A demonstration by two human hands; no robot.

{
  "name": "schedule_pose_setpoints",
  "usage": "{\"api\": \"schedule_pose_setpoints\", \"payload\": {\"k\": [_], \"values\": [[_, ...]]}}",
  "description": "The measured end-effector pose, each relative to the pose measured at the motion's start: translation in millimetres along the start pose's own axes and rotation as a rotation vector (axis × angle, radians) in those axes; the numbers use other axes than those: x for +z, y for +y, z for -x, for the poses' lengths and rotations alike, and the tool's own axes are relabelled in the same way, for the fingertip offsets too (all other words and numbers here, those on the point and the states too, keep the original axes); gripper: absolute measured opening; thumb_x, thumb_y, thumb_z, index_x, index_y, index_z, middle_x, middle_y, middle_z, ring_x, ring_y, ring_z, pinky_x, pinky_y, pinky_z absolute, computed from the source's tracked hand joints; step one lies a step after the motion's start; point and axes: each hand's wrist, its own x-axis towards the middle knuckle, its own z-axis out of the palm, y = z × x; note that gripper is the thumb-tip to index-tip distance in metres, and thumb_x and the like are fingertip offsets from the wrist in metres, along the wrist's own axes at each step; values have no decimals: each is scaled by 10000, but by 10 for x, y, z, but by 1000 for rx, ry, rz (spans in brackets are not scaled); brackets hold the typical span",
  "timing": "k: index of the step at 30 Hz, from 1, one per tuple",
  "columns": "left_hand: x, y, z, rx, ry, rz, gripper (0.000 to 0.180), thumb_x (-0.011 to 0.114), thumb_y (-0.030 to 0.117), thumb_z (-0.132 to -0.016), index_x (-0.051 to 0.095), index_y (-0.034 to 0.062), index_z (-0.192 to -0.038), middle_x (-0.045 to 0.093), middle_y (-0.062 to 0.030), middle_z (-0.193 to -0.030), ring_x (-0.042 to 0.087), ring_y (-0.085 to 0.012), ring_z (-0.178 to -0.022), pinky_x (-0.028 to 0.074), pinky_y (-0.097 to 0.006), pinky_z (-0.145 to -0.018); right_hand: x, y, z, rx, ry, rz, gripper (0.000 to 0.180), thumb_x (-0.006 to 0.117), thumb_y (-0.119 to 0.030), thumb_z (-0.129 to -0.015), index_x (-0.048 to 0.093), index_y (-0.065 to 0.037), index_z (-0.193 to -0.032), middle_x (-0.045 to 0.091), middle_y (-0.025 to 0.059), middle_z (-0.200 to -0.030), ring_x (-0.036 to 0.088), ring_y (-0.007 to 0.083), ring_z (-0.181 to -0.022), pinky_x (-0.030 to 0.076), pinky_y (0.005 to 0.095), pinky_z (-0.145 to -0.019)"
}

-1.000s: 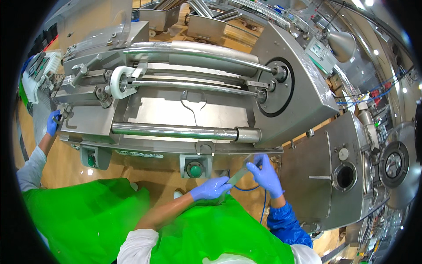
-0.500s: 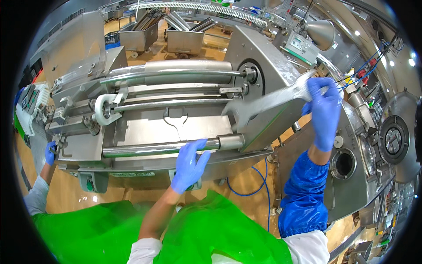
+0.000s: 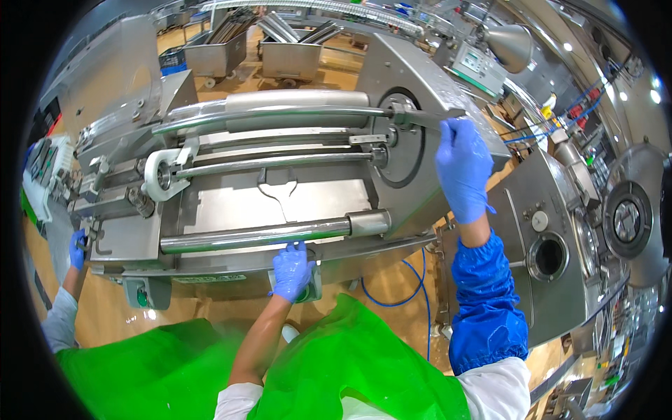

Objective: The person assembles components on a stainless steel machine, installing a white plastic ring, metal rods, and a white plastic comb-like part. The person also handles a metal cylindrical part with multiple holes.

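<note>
Blue hose (image 3: 413, 280) below steel machine (image 3: 280, 203), co-worker's hand (image 3: 77, 248) alongside.

Food-factory floor, by look of it. Big stainless steel machine (image 3: 280, 203) with long polished rollers (image 3: 259, 236) fills view. Wheeled steel bins (image 3: 290, 59) behind, more steel housings (image 3: 560, 252) at right. Blue hose (image 3: 413, 294) on wet tan floor (image 3: 112, 315). Blue gloves, green apron (image 3: 350, 364), blue sleeve guard (image 3: 486, 308): hygiene gear.

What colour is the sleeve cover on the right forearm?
Blue sleeve cover, clearest in the head view.
</note>
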Motion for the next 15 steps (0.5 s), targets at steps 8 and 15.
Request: {"api": "schedule_pose_setpoints", "payload": {"k": [8, 15], "values": [[209, -26, 18, 61, -4, -105, 595, 674, 286, -859, 522, -10, -1353, 615, -161, -1028, 607, -290, -855, 469, -422, -674, 79, 423, -676, 156, -83, -163, 86, 649, -126, -936, 584, -73, -953, 636, 125, -748, 630, 263, -641, 500, 362, -613], [-1155, 510, -211, 398, 343, 392, 596, 729, 350, -860, 560, 4, -1314, 633, -175, -1076, 606, -340, -987, 486, -453, -821, -427, 416, -1298, -49, 240, -455, 60, 621, -80, -970, 615, -66, -1028, 620, -4, -797, 554, 69, -708, 468, 257, -647]]}}
